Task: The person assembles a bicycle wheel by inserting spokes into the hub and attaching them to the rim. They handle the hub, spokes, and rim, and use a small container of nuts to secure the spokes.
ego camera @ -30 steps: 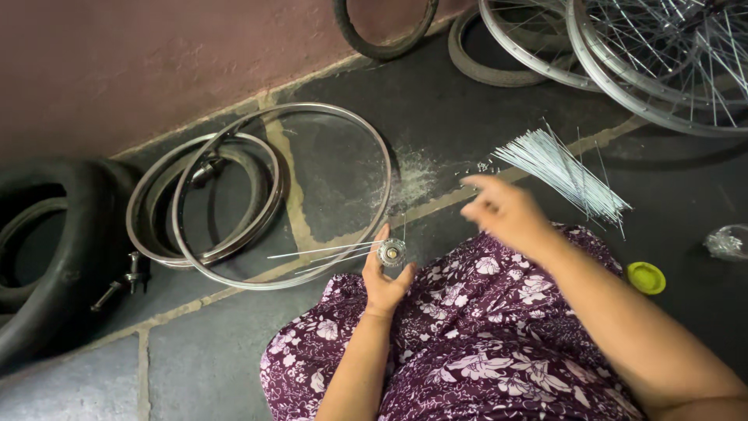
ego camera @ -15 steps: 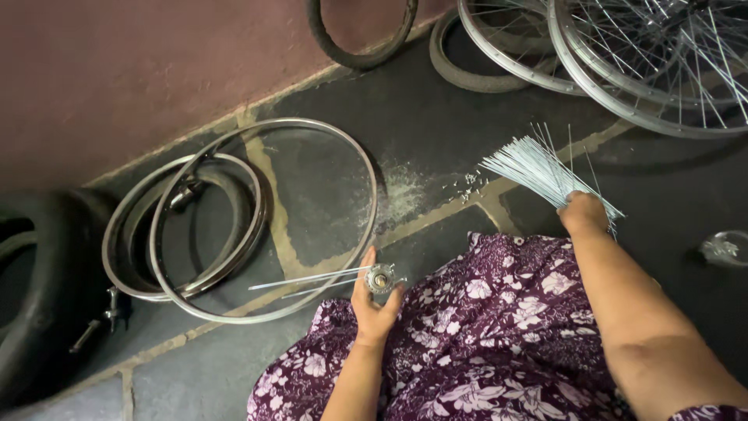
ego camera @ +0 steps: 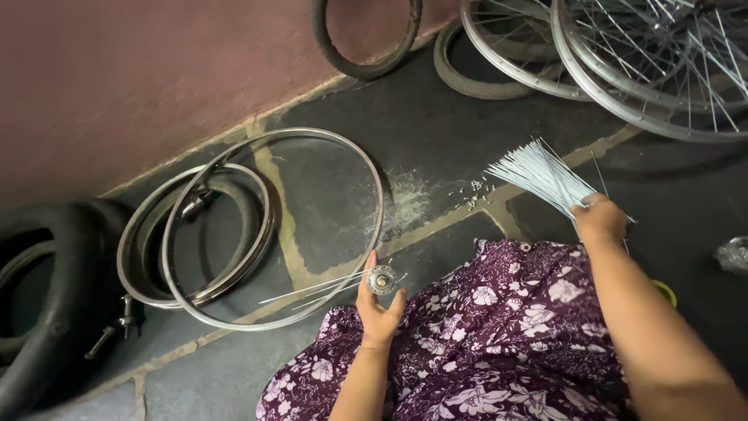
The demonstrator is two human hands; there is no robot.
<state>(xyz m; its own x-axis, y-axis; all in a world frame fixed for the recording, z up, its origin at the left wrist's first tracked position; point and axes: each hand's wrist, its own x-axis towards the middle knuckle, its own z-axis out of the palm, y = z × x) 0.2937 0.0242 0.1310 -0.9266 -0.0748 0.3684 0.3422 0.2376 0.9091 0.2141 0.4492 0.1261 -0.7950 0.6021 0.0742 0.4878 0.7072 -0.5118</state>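
Note:
My left hand holds a small round metal wheel hub above my lap, with a few thin spokes sticking out of it to the left. My right hand rests on a fanned bundle of silver spokes lying on the dark floor, fingers closed around their near ends. A bare metal rim lies flat on the floor just left of the hub. My lap is covered by purple flowered cloth.
Smaller rims lie stacked inside the big one. Black tyres sit at the left, another tyre leans on the pink wall. Spoked wheels lie at top right. Small nipples are scattered on the floor; a yellow cap peeks behind my arm.
My right hand has moved from above my lap out to the right and come down on the spoke bundle. The left hand keeps the hub in about the same place.

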